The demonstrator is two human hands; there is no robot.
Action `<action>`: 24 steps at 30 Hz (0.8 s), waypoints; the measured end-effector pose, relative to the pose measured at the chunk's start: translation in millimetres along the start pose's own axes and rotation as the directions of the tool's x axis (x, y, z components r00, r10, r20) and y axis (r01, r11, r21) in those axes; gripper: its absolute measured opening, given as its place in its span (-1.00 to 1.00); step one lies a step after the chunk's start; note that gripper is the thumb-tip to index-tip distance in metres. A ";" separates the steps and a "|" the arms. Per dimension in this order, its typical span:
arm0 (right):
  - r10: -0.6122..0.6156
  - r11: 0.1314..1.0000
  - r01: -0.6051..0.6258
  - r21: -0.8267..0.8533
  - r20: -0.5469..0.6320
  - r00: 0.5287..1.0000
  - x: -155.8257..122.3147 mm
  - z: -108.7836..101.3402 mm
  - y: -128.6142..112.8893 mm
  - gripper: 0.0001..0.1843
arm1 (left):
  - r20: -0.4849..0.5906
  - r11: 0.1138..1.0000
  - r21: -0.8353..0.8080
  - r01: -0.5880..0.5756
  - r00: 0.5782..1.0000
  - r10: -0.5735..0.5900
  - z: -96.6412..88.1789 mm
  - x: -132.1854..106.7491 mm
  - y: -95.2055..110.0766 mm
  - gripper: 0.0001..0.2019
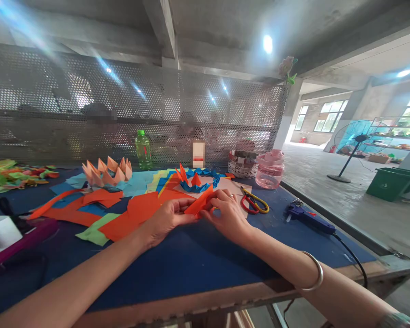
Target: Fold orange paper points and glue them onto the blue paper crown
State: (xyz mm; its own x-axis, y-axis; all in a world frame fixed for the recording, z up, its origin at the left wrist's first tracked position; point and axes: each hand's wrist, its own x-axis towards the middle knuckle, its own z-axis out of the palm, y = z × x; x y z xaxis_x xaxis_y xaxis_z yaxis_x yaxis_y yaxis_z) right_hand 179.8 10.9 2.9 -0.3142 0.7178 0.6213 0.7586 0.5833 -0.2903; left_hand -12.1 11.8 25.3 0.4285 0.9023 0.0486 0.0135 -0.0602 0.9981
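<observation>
A folded piece of orange paper is pinched between my left hand and my right hand above the blue table cover. Its lower edge is hidden by my fingers. Loose orange sheets lie just left of my left hand. Beyond my hands sits a blue and orange folded paper piece. Red-and-yellow-handled scissors lie close to my right hand. A peach paper lotus stands farther back on the left.
A blue hot glue gun lies at the right with its black cord over the table edge. A green bottle, woven basket and pink jar stand before a perforated metal screen. Colourful paper scraps lie far left.
</observation>
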 end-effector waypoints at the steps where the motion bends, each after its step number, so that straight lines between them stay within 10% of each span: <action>1: -0.002 1.000 0.002 -0.010 0.003 1.000 0.0 0.4 0.1 -0.77 | -0.003 1.000 0.013 -0.007 1.000 0.007 0.1 0.2 -0.4 -0.55; 20: 0.013 0.998 -0.019 -0.054 -0.121 0.993 -3.1 -1.6 -4.3 -0.76 | -0.095 0.999 -0.019 -0.028 0.995 0.026 3.7 -1.6 0.0 -0.72; 24: 0.126 0.990 -0.106 0.090 -0.259 0.958 -2.0 -1.6 -5.5 -0.40 | -0.132 0.996 -0.083 -0.031 0.991 0.020 4.5 -3.8 4.4 -0.73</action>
State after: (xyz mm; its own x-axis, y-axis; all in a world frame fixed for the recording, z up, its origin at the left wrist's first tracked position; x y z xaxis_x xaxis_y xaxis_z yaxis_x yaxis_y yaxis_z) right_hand 177.1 5.6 4.5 -0.0577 0.6623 0.7471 0.7331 0.5360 -0.4186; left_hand -9.6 6.2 29.4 0.3061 0.9492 0.0727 -0.0744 -0.0522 0.9959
